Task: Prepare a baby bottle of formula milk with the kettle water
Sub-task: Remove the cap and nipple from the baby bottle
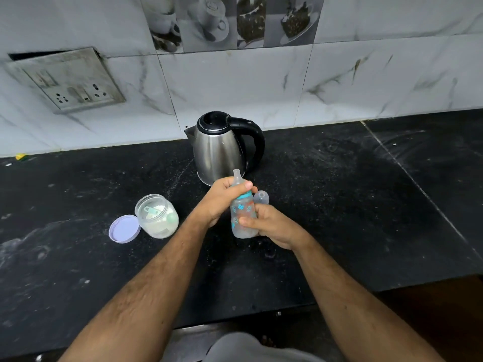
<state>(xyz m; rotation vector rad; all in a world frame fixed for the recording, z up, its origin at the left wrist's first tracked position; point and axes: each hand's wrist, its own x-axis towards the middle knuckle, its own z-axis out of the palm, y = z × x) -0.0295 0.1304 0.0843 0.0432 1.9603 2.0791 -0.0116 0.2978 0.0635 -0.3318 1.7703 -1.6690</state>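
A clear baby bottle (241, 214) with teal and orange prints stands upright over the black counter. My right hand (271, 226) grips its body from the right. My left hand (222, 199) wraps around its top, over the teal collar and the teat (237, 177), whose tip pokes up above my fingers. The steel kettle (218, 150) with black lid and handle stands just behind, lid shut. An open formula jar (156, 216) holds white powder and a pale green scoop. The bottle's clear dome cap (261, 197) lies behind the bottle.
The jar's lilac lid (124, 229) lies upside down left of the jar. A wall socket plate (68, 79) sits on the tiled wall at the left. The black counter (352, 205) stretches right, its front edge near my body.
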